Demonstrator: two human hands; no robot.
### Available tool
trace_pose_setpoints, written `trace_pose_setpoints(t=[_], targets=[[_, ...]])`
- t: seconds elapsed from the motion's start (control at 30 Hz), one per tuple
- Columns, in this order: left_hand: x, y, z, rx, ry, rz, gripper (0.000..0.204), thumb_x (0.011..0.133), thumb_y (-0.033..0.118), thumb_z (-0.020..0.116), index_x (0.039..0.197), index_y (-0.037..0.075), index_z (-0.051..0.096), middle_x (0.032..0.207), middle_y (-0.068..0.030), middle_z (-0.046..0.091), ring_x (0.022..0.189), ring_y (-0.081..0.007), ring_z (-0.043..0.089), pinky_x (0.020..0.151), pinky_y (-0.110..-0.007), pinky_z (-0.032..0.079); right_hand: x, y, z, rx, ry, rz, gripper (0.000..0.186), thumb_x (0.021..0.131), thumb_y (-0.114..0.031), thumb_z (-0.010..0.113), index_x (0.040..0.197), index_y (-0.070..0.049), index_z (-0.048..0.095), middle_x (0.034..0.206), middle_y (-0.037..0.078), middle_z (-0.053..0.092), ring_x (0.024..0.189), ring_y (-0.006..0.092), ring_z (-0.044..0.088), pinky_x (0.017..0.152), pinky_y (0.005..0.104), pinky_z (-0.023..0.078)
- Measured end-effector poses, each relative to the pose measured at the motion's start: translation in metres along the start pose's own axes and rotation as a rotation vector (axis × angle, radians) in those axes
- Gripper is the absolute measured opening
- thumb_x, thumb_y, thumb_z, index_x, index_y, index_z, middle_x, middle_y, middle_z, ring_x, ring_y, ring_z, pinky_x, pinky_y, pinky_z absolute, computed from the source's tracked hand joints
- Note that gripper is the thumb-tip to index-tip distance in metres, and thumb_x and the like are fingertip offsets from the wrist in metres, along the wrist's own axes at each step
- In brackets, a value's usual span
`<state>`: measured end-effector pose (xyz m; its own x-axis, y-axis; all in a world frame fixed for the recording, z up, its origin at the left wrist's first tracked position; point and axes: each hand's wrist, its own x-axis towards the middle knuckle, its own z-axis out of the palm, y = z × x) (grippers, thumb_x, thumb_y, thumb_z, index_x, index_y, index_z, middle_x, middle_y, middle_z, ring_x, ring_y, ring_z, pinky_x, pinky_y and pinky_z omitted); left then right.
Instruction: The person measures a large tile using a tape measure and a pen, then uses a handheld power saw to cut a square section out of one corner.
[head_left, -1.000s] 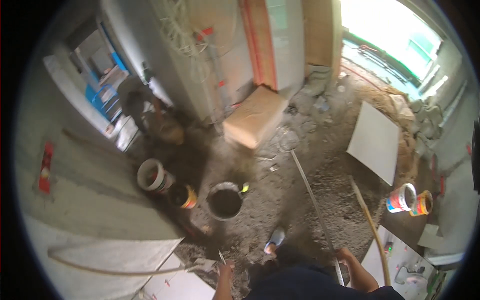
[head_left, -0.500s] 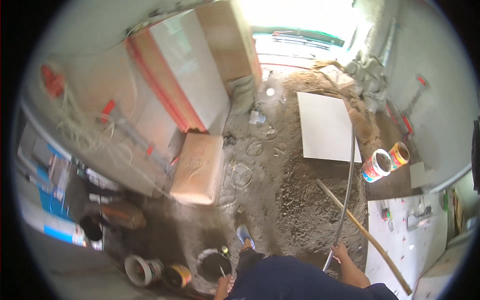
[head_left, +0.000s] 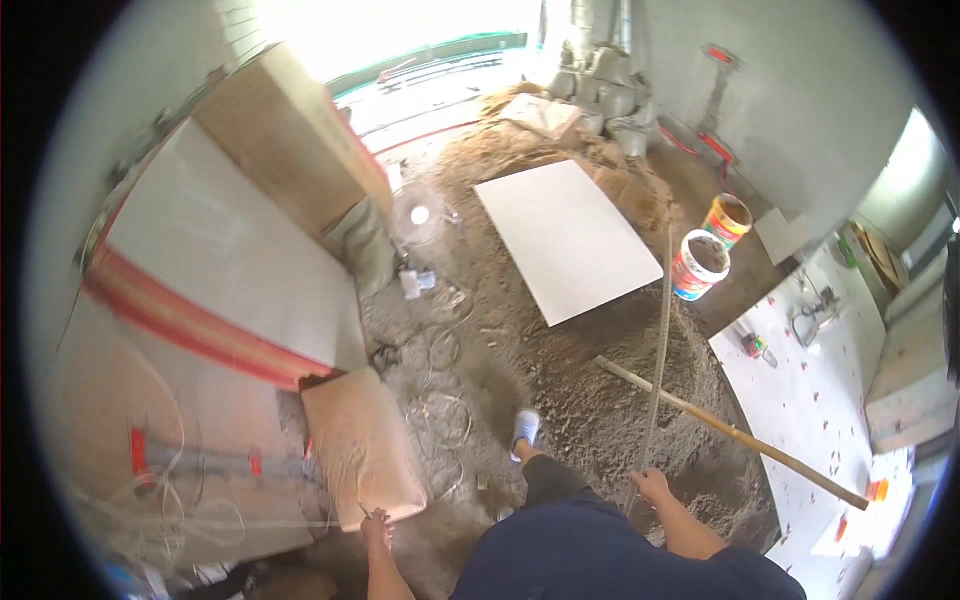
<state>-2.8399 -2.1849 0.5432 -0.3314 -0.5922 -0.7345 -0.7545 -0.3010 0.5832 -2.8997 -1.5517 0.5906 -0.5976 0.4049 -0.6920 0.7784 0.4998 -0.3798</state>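
Note:
My right hand (head_left: 651,487) is closed around the near end of a long, thin grey bar (head_left: 659,370), which slants up and away over the grey mortar heap (head_left: 690,430). My left hand (head_left: 377,528) is closed on a small thin tool whose kind I cannot make out. In view, that hand overlaps the near edge of a beige sack (head_left: 362,440); whether it touches the sack I cannot tell. A wooden pole (head_left: 740,437) crosses under the bar, lying over the mortar and the white board on the right. Ahead lies a large white tile (head_left: 570,240).
Two buckets, a white bucket (head_left: 692,280) and a yellow bucket (head_left: 730,215), stand right of the tile. White panels (head_left: 235,250) lean on the left wall. Loose cables (head_left: 440,420) lie near the sack. Several filled sacks (head_left: 605,85) are piled at the back. A white board (head_left: 815,370) lies right.
My view has swung to the right. My left hand has moved from beside the round bucket at lower left to near the beige sack. The bar stays in my right hand.

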Motion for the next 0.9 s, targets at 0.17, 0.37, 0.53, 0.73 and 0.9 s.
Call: trace_pose_setpoints(t=[0.17,0.37,0.53,0.73,0.9], targets=[[0.082,0.090,0.077,0.053,-0.138,0.064,0.017,0.089,0.025,0.057,0.094,0.009,0.061,0.077,-0.0039,0.064,0.050,-0.0125,0.053,0.038,-0.025,0.034,0.098,-0.069,0.012,0.045,0.160,0.023,0.041,0.084,-0.038,0.066,0.090,0.002,0.066,0.077,0.019,0.066,0.067,0.0302,0.065,0.063,0.0420,0.050],[0.157,0.102,0.145,0.074,-0.509,-0.178,0.019,0.091,0.032,0.054,0.101,0.018,0.062,0.089,0.0001,0.067,0.062,-0.0176,0.059,0.052,-0.031,0.043,0.167,-0.243,-0.024,0.207,0.003,0.039,0.030,0.095,-0.028,0.056,0.099,0.001,0.063,0.084,0.013,0.063,0.073,0.0224,0.063,0.068,0.0402,0.050],[0.177,0.185,0.235,0.412,-0.686,-0.266,0.019,0.091,0.033,0.056,0.096,0.017,0.063,0.084,-0.0016,0.066,0.063,-0.0185,0.062,0.049,-0.032,0.044,0.200,-0.272,-0.065,0.558,0.184,0.153,0.028,0.092,-0.025,0.060,0.099,0.003,0.060,0.088,0.010,0.068,0.076,0.0187,0.068,0.071,0.0371,0.051],[0.250,0.372,0.313,0.723,-0.765,0.064,0.022,0.092,0.033,0.058,0.094,0.012,0.064,0.080,-0.0045,0.066,0.064,-0.0191,0.064,0.046,-0.031,0.044,0.225,-0.290,-0.034,0.589,0.272,0.287,0.021,0.089,-0.020,0.059,0.092,0.001,0.063,0.075,0.007,0.066,0.070,0.0153,0.067,0.063,0.0321,0.050],[0.268,0.536,0.447,0.824,-0.668,0.214,0.034,0.093,0.033,0.055,0.104,0.003,0.064,0.090,-0.0107,0.069,0.064,-0.0176,0.063,0.046,-0.028,0.043,0.226,-0.277,0.056,0.698,0.432,0.519,0.019,0.088,-0.019,0.060,0.085,0.000,0.064,0.068,0.006,0.064,0.058,0.0146,0.062,0.056,0.0300,0.048]])
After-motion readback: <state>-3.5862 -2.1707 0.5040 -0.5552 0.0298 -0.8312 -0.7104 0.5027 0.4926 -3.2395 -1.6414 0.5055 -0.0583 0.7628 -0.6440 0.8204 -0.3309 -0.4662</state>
